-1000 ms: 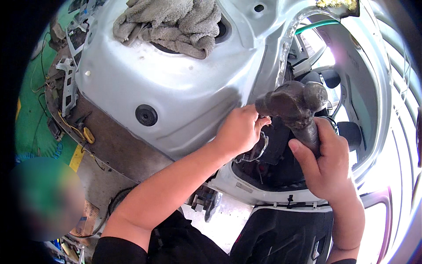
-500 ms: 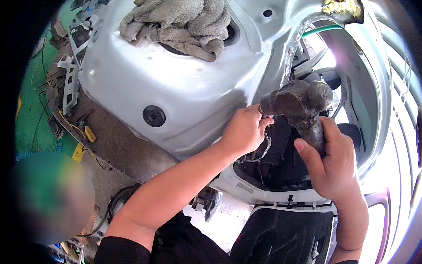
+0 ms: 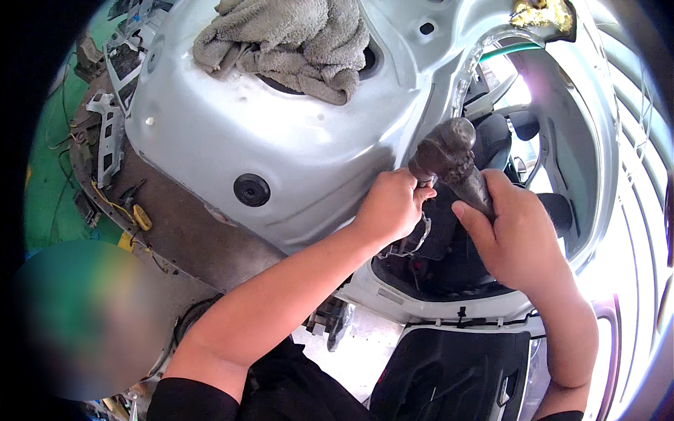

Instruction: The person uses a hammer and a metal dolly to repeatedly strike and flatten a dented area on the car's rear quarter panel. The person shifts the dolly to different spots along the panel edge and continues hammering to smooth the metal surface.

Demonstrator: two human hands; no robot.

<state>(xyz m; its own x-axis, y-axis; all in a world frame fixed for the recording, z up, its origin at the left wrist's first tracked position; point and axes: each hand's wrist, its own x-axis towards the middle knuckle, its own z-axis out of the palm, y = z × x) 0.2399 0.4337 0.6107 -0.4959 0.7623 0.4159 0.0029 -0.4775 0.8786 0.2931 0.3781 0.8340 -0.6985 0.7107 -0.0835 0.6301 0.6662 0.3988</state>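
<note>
My right hand (image 3: 509,235) grips the handle of a dark, heavy hammer (image 3: 446,151), its head over the door opening. My left hand (image 3: 393,203) is closed at the edge of the silver body panel (image 3: 316,140), pinching something that is hidden under the hammer's head. The head is at or just over my left fingers; I cannot tell whether it touches. Below them, a thin wire bracket (image 3: 418,238) hangs in the dark opening.
A grey towel (image 3: 281,42) lies bunched on the panel, above a black round grommet (image 3: 251,189). Beyond the opening are black seats (image 3: 554,210) and a green hose (image 3: 512,50). An open door (image 3: 449,365) stands below. Loose metal brackets (image 3: 105,140) lie at the left.
The hammer and my right hand have moved slightly up and to the left since half a second ago. My left hand stays almost in place.
</note>
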